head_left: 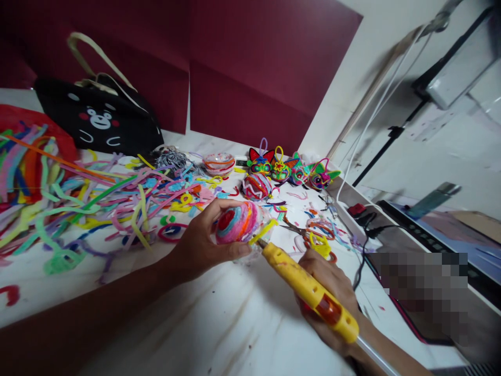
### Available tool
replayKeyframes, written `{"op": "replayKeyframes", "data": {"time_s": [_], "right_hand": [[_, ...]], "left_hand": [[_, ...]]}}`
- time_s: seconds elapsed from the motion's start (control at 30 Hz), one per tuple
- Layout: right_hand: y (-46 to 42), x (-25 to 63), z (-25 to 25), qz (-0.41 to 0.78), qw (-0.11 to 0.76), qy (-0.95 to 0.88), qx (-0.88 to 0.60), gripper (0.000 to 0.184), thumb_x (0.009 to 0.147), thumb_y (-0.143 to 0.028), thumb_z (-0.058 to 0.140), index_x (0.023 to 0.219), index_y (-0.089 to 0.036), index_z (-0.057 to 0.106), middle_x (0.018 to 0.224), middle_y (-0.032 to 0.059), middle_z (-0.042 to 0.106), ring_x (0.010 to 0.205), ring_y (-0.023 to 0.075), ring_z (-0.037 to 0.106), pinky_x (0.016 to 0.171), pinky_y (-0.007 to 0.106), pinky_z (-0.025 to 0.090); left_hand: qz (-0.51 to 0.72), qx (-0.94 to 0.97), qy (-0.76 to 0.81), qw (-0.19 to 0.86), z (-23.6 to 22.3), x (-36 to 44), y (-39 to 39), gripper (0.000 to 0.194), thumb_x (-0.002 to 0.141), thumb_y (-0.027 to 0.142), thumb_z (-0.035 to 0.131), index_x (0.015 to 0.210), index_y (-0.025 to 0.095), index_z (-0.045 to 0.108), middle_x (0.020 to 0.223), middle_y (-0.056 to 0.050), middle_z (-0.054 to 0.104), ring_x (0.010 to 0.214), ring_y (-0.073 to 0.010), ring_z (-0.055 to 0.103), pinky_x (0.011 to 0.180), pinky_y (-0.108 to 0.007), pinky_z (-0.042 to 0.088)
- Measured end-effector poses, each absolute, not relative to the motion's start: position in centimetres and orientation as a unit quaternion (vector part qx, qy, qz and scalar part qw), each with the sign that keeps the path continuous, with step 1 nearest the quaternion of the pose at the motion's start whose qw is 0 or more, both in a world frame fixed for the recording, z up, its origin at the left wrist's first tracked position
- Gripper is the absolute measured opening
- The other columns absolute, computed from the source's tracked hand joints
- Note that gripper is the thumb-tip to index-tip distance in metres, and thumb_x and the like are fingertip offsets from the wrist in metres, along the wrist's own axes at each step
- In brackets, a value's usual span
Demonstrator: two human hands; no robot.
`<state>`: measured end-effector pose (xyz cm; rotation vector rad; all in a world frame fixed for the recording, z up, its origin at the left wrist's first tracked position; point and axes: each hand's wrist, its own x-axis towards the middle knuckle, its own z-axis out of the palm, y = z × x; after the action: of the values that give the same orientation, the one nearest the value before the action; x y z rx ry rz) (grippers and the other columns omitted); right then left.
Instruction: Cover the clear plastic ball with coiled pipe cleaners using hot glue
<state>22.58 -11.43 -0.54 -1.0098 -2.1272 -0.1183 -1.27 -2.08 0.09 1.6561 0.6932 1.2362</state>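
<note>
My left hand [207,235] is wrapped round a ball [240,222] covered in coiled pink, orange, blue and red pipe cleaners. A short yellow pipe cleaner [264,231] sticks out at the ball's right side. My right hand [329,292] grips a yellow hot glue gun [309,284], a clear glue stick trailing from its back end. The gun's metal nozzle meets or nearly meets the yellow piece; actual contact I cannot tell. Just beyond lie a pair of scissors [295,228] and a similar striped ball [256,186].
Loose pipe cleaners [133,203] cover the table's left side. Several finished cat-face ornaments [281,169] stand at the back, near a coiled bowl [218,164]. A black bag [97,117] is at the back left. On the right are a power cable [362,261] and a phone stand [395,133].
</note>
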Motion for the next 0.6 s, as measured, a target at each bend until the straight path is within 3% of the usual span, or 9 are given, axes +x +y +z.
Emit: {"op": "replayKeyframes", "data": {"time_s": [0.6], "right_hand": [[-11.24,22.86,-0.85,-0.047,0.396,-0.826,-0.399,0.015,0.093,-0.01,0.049,0.089,-0.024,0.047,0.074,0.0007,0.055,0.063,0.0169,0.054,0.053,0.031,0.041]], "left_hand": [[0.507,0.671,0.297,0.452,-0.11,-1.17,-2.15,0.061,0.064,0.041,0.088,0.115,0.024,0.06,0.115,-0.006,0.069,0.105,-0.0253,0.064,0.086,-0.033,0.05]]}}
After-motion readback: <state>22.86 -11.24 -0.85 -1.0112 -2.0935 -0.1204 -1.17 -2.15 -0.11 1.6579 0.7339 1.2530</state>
